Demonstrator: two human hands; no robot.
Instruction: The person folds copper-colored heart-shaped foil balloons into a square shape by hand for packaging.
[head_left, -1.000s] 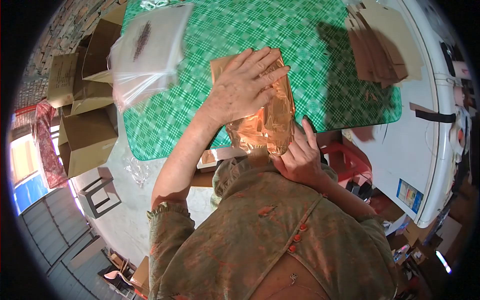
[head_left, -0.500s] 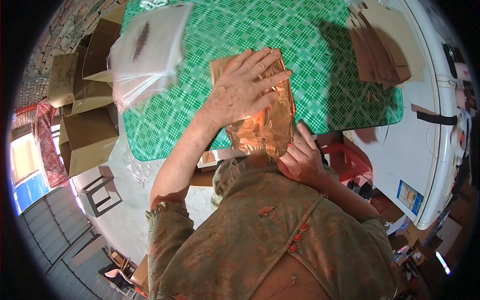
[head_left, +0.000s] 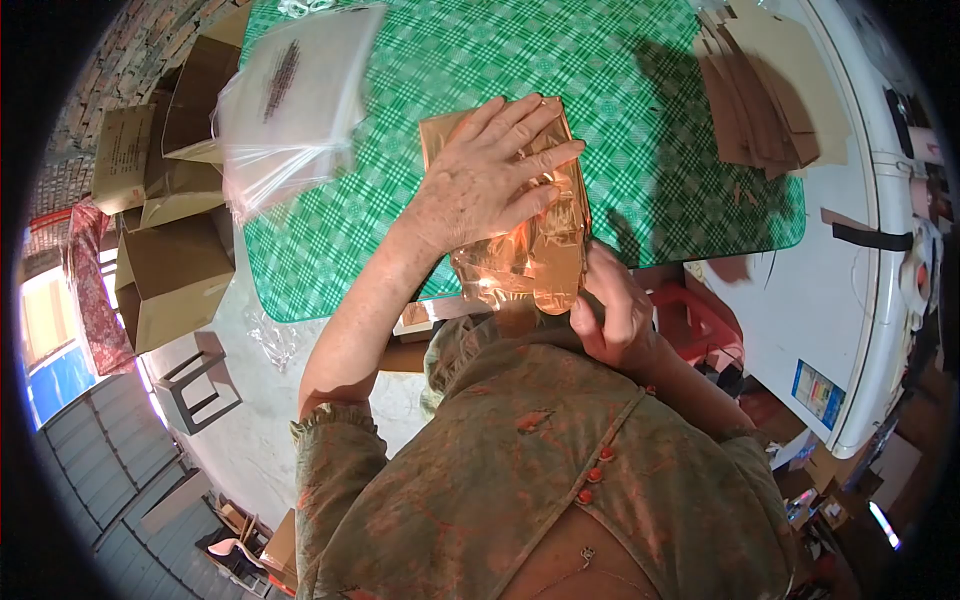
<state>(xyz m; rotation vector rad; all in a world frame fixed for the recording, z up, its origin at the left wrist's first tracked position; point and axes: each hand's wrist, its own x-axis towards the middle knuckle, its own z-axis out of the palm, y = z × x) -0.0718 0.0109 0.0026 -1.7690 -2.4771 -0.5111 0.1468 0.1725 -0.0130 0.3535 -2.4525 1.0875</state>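
Note:
A shiny copper-coloured foil sheet [head_left: 560, 255] lies at the table's near edge, creased, with its lower end hanging slightly over. My left hand [head_left: 485, 180] rests palm down across its upper part, fingers spread and flat on the foil. At the foil's lower right edge is my right hand [head_left: 615, 310], its thumb apart from the bent fingers. Its fingertips meet the side of the foil, and nothing shows gripped between thumb and fingers. Whether anything lies inside the foil is hidden.
A green checked cloth [head_left: 620, 60] covers the table. Clear plastic bags [head_left: 300, 95] are stacked at the left, and brown cardboard pieces [head_left: 755, 95] at the right. Open cardboard boxes [head_left: 180, 270] stand left of the table; a red stool [head_left: 695, 320] is under its right side.
My right hand has moved from beneath the foil's lower end to its right edge, with its fingers more bent. My left hand stays put.

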